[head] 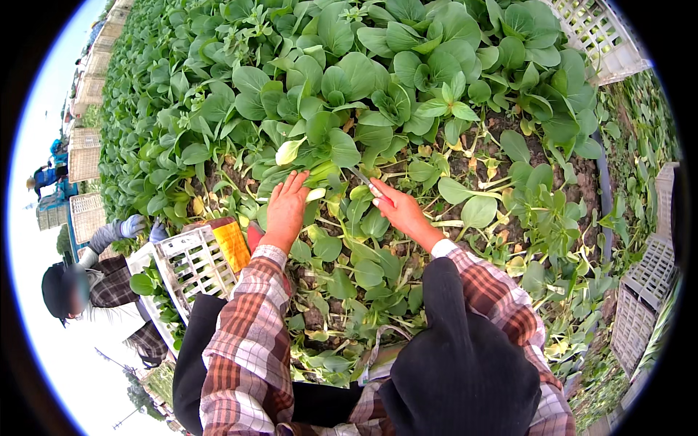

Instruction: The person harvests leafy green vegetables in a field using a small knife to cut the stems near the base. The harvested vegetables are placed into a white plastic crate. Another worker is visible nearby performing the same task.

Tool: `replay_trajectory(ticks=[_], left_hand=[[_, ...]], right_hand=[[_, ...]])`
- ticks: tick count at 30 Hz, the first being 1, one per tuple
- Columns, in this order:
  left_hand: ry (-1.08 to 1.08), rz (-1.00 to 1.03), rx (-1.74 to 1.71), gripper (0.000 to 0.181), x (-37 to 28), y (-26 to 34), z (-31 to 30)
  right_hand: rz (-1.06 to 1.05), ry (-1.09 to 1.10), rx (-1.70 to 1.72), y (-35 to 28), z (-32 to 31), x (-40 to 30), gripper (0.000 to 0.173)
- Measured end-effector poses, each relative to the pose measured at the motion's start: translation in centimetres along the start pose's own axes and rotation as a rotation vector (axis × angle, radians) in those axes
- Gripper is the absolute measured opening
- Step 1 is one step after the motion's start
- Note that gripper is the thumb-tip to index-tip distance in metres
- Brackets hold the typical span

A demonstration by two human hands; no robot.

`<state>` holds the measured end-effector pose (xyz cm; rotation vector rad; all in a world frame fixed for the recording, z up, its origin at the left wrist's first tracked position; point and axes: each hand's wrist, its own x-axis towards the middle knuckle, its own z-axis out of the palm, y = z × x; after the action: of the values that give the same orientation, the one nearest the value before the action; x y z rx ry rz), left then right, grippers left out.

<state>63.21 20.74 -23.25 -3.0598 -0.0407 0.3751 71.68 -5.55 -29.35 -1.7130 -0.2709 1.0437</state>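
My left hand (pixel 287 210) lies, fingers together and pointing away, at the stalks of a leafy green plant (pixel 325 170) at the edge of the dense crop. Whether its fingers grip the stalks is not clear. To its right my right hand (pixel 402 211) is closed on the handle of a knife, its blade (pixel 358 175) pointing up and left towards the base of that plant. A pale yellow-green leaf (pixel 289 151) sticks up above my left fingers. Cut leaves (pixel 479 211) and stalks lie on the soil around and below both hands.
At the left stands a white plastic crate (pixel 193 264) with an orange packet at its corner. Beside it a co-worker in gloves (pixel 131 226) reaches into the crop. Another crate (pixel 600 41) stands at the upper right, and stacked crates (pixel 635 321) at the right. A grey hose (pixel 604 191) runs along the bed.
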Motion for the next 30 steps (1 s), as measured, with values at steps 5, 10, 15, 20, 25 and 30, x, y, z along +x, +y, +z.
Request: replay_trajectory(ticks=[5,10,15,20,25,30], left_hand=[[0.047,-0.014,-0.056,0.015,-0.8,-0.3,0.2],[0.042,-0.007,-0.083,0.02,-0.6,1.8,0.4],[0.033,-0.066,-0.015,0.02,-2.8,3.2,1.2],[0.121,-0.217,-0.178,0.022,-6.5,5.0,-0.8],[0.22,-0.338,-0.363,0.028,-13.2,11.4,-6.8],[0.141,-0.106,-0.464,0.044,-15.7,18.0,-8.4]], right_hand=[[-0.153,0.07,-0.133,-0.1,1.1,0.9,0.05],[-0.206,0.079,-0.334,1.1,0.0,1.7,0.049],[-0.227,0.007,-0.431,0.7,-1.4,0.5,0.05],[0.027,0.054,-0.14,0.7,-2.6,-3.4,0.05],[0.222,-0.01,0.504,-1.6,-2.4,-8.9,0.038],[0.266,-0.278,1.006,-4.7,-0.5,-8.5,0.053]])
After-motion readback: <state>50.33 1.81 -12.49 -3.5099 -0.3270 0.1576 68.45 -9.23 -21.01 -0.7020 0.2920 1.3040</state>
